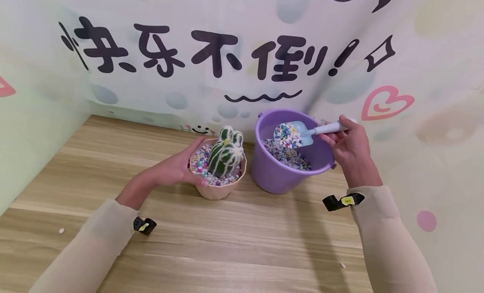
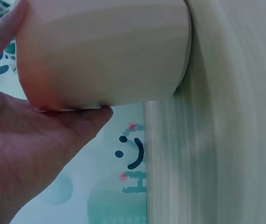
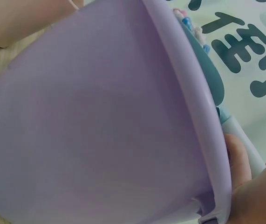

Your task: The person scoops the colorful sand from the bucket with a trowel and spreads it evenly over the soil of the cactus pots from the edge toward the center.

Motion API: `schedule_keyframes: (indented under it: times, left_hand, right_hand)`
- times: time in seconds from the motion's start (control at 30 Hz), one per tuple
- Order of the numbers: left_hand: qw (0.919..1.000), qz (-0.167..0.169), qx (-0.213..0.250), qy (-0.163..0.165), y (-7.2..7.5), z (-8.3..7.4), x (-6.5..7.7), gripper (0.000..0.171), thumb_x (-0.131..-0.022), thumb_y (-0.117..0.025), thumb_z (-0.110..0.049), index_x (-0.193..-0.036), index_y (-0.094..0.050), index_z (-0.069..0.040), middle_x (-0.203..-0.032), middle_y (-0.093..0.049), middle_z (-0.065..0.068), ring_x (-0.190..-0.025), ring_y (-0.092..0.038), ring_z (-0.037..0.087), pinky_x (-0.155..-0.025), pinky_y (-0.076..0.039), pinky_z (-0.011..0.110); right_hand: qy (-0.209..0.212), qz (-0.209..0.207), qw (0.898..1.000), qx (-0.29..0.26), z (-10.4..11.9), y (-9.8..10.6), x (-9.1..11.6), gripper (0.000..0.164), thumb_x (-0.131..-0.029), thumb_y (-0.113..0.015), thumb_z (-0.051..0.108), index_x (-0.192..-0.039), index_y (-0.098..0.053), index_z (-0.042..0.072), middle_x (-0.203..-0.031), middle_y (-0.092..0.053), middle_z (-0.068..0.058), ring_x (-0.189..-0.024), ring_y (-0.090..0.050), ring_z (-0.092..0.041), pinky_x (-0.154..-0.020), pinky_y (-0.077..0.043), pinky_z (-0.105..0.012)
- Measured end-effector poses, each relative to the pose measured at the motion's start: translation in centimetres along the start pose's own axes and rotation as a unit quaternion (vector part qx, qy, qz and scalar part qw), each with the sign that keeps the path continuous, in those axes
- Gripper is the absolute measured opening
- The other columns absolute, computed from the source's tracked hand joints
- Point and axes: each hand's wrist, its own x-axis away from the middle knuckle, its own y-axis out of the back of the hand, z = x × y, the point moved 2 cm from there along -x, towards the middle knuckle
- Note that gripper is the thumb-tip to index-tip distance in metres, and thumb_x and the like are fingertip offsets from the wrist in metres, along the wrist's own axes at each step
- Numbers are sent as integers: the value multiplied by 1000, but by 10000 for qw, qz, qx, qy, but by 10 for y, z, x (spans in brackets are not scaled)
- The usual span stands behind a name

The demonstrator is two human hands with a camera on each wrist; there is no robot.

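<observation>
My left hand (image 1: pixel 170 171) grips the side of a pale pink flowerpot (image 1: pixel 216 193), thumb near the front rim and fingers round the back. A green, white-threaded cactus (image 1: pixel 223 158) stands in it among multicoloured pebbles (image 1: pixel 200 163). In the left wrist view, the pot's wall (image 2: pixel 105 60) rests against palm and fingers. My right hand (image 1: pixel 353 146) holds a small light blue scoop (image 1: pixel 329 128) by its pale handle, over the mouth of a purple bucket (image 1: pixel 277 177). Pebbles (image 1: pixel 288 135) are heaped on its blade; more pebbles (image 1: pixel 291 157) lie inside the bucket. In the right wrist view, the bucket hides most of the scoop.
Pot and bucket stand side by side on a wood-grain table (image 1: pixel 227 238), close to a printed backdrop (image 1: pixel 181 87) at its far edge. One loose white pebble (image 1: pixel 61 230) lies at the left, another pebble (image 1: pixel 343 265) at the front right.
</observation>
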Motion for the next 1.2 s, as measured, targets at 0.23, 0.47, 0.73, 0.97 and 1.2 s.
schedule_keyframes:
  times: [0.23,0.47,0.73,0.97,1.2]
  left_hand:
    - [9992,-336,-3,-219,-9,-1,9,110,-74,-85,-22,-155,-11,-25,-150,-32,12,-133,-40,31,-108,-39,49]
    - [9978,-512,-425,-73,-13,0,15,114,-81,-80,-29,-157,3,-15,-161,-8,15,-145,-20,36,-114,-25,56]
    - [9985,-450,-80,-297,-13,-1,13,110,-80,-80,-19,-157,-1,-18,-157,-20,15,-139,-32,32,-111,-33,52]
    - [9981,-477,32,-392,-13,2,13,107,-80,-80,-19,-157,-5,-20,-156,-23,12,-140,-32,29,-112,-32,50]
    - [9980,-520,-16,-362,-13,3,14,107,-81,-79,-20,-157,-4,-19,-157,-22,13,-140,-31,31,-113,-31,52]
  right_hand:
    - [93,-36,9997,-231,-2,6,6,31,-92,-67,17,-115,-47,13,-95,-65,-16,-89,-70,-30,-82,-55,-47]
    - [9,45,9981,-612,-3,7,16,30,-93,-66,15,-114,-44,11,-96,-63,-19,-88,-70,-32,-84,-53,-49]
    - [10,107,9967,-802,-15,2,34,29,-90,-69,12,-111,-49,10,-101,-59,-16,-82,-69,-31,-82,-54,-49]
    - [26,257,9957,-889,-27,0,47,30,-91,-68,11,-112,-47,12,-102,-59,-16,-83,-71,-32,-82,-52,-51]
    - [65,447,9928,-1110,-40,5,65,33,-93,-65,10,-117,-44,14,-103,-58,-17,-89,-70,-37,-83,-51,-52]
